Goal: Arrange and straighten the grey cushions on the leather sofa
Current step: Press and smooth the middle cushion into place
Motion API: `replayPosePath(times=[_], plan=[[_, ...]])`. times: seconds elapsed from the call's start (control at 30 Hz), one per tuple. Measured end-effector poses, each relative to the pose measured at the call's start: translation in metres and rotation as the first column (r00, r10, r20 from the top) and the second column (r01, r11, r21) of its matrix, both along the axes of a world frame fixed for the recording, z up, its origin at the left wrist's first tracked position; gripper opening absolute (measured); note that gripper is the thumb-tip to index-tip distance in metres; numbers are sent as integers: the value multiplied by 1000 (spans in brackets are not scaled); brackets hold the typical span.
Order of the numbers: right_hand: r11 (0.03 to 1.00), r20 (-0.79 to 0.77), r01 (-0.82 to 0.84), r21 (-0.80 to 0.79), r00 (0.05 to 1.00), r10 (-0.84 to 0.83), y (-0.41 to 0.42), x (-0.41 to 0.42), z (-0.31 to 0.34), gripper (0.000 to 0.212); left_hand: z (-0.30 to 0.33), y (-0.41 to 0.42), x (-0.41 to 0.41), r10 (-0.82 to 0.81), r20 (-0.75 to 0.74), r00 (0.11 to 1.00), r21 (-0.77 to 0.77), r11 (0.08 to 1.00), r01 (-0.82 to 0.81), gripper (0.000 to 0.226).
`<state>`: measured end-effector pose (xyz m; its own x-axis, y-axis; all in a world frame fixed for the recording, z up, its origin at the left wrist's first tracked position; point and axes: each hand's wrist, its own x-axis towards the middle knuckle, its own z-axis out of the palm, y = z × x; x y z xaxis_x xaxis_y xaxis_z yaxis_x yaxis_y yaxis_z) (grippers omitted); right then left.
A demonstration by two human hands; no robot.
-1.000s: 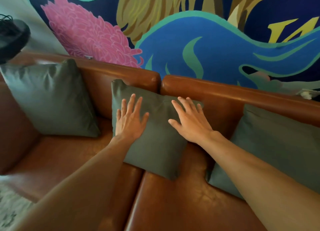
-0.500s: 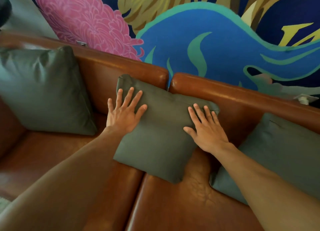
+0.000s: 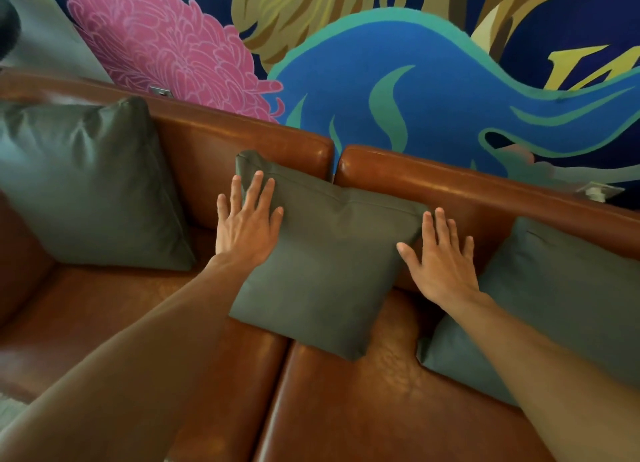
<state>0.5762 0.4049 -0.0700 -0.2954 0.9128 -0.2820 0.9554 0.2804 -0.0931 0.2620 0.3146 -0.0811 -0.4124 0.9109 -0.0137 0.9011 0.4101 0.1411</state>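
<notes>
Head view, scanning left to right. Leaning upright in the left corner of the sofa point(image 3: 221, 142), against the backrest: left cushion point(image 3: 86, 187), squared and looking settled, apparently needing no more work. Next, pressing flat on the upper left corner of the middle cushion point(image 3: 322, 253): left hand point(image 3: 247, 229), fingers spread wide, palm down, gripping nothing. Straddling the gap between the two backrest sections: that middle cushion, propped against the backrest but sitting rotated, top edge sloping down to the right, lower corner pointing forward over the seam between the seat pads. Then, resting at the cushion's right corner: right hand point(image 3: 441, 264), also open and flat, thumb touching the cushion's edge, the other fingers lying mostly on the leather just beside it, holding nothing. Farther right, leaning against the backrest and partly hidden behind the right forearm: right cushion point(image 3: 561, 298), lower edge spilling toward the seat front, tilted; hard to judge how straight, given the wide lens.

Judging progress: roughly mid-task. Left cushion seeming done; middle cushion being patted or nudged into place, not yet square to the backrest; right cushion possibly awaiting a similar touch. Remaining, by estimate: turning the middle cushion until its top edge runs parallel with the backrest, then checking the right one.
</notes>
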Motion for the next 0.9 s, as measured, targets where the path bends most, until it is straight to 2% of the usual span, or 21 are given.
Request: replayPosePath(times=[0.13, 0.27, 0.4, 0.57, 0.7, 0.9], plan=[[999, -31, -25, 20, 999, 26, -9, 6, 3, 82, 5, 0, 22, -120, -23, 993, 26, 992, 121, 58], [981, -72, -169, 95, 982, 176, -16, -6, 5, 78, -1, -1, 57, -258, -29, 966, -14, 966, 258, 60], [944, -102, -320, 79, 939, 327, -21, -28, 5, 75, -11, -3, 72, -251, -38, 967, -56, 967, 249, 65], [973, -122, -224, -52, 969, 216, -14, -30, -1, 72, -11, -8, 50, -262, -84, 961, -106, 962, 253, 71], [979, -53, -197, -41, 979, 195, -4, -20, 3, 70, -12, -18, 28, -161, -73, 984, -107, 982, 153, 73], [987, -39, -161, 3, 986, 161, -9, -9, 6, 72, -8, -21, 39, -111, -43, 993, -80, 991, 107, 74]])
